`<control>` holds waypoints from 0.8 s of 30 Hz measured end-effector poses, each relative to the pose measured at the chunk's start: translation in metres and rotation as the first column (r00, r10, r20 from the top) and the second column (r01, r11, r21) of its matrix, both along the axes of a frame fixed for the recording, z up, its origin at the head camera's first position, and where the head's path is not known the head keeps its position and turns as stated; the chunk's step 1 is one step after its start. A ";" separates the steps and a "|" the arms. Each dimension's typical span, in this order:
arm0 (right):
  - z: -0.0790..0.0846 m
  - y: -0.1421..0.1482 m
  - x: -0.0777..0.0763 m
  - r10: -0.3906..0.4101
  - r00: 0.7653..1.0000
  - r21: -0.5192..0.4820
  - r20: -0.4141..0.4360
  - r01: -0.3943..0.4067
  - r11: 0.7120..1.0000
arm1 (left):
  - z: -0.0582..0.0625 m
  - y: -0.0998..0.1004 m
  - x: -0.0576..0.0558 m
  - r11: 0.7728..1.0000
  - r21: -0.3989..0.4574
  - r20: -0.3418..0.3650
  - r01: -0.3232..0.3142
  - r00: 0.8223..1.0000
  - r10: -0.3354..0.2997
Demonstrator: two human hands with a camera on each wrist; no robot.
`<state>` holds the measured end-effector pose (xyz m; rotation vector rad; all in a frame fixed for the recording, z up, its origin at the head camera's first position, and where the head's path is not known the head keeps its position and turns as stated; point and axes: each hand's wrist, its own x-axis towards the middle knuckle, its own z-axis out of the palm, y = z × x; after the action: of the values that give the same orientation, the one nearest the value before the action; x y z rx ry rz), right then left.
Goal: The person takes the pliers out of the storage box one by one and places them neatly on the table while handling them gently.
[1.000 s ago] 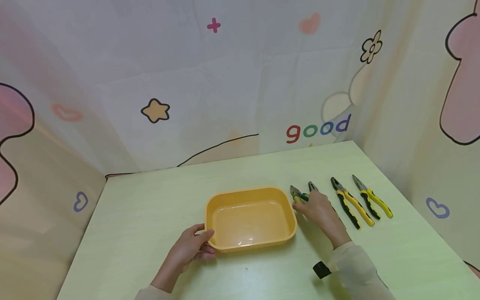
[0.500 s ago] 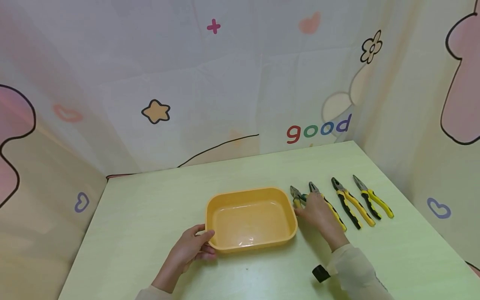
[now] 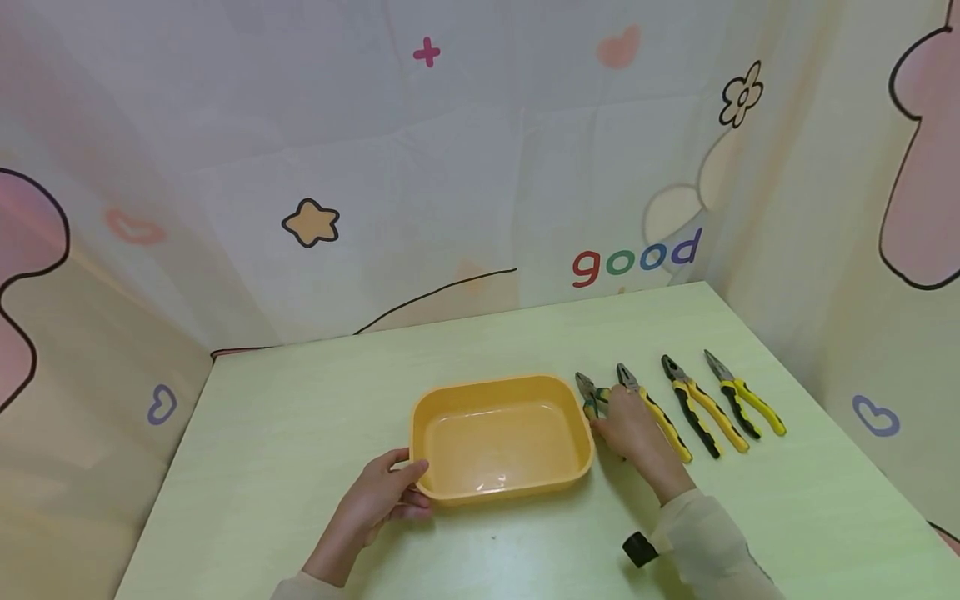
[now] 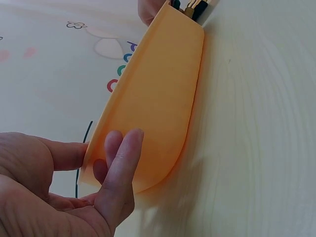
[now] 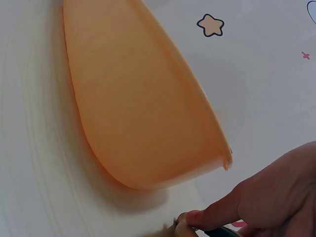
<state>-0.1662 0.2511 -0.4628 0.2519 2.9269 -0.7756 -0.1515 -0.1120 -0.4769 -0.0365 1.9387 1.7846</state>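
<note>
A yellow rectangular tray [image 3: 498,442] sits on the table with nothing in it. My left hand [image 3: 378,487] grips its left end, thumb over the rim; in the left wrist view the fingers [image 4: 121,170] lie against the outer wall. Just beyond the tray's right end, my right hand [image 3: 633,425] pinches a pair of green-handled pliers [image 3: 587,387]. Their metal head points away from me, and the hand covers most of the handles. The right wrist view shows the thumb [image 5: 215,213] on the handle, with a bit of dark green below it.
Right of that hand lie three more pliers in a row: one pair [image 3: 660,421] partly behind the hand, a yellow-and-black pair [image 3: 701,404], and a long-nosed pair [image 3: 742,400] near the table's right edge. Printed curtains [image 3: 420,167] enclose the table [image 3: 300,400].
My right hand has shifted slightly left and towards me, uncovering the handle of the neighbouring pliers. The green-handled pliers have moved slightly left. My left hand and the tray stay put.
</note>
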 end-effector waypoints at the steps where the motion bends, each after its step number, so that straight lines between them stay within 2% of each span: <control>1: 0.000 0.000 0.000 -0.003 1.000 -0.003 0.004 0.003 1.000 | 0.001 0.000 0.000 1.000 0.000 0.000 0.000 1.000 0.000; 13: 0.001 0.006 -0.001 -0.016 0.998 -0.043 0.060 0.019 0.999 | 0.000 0.000 0.000 1.000 -0.009 -0.001 -0.002 1.000 0.002; 24: -0.001 0.011 0.002 -0.019 0.999 -0.027 0.030 0.019 0.999 | 0.001 0.003 0.000 1.000 -0.017 0.012 -0.006 1.000 0.006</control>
<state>-0.1643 0.2623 -0.4635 0.2868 2.8877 -0.8074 -0.1518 -0.1093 -0.4755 -0.0593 1.9472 1.7680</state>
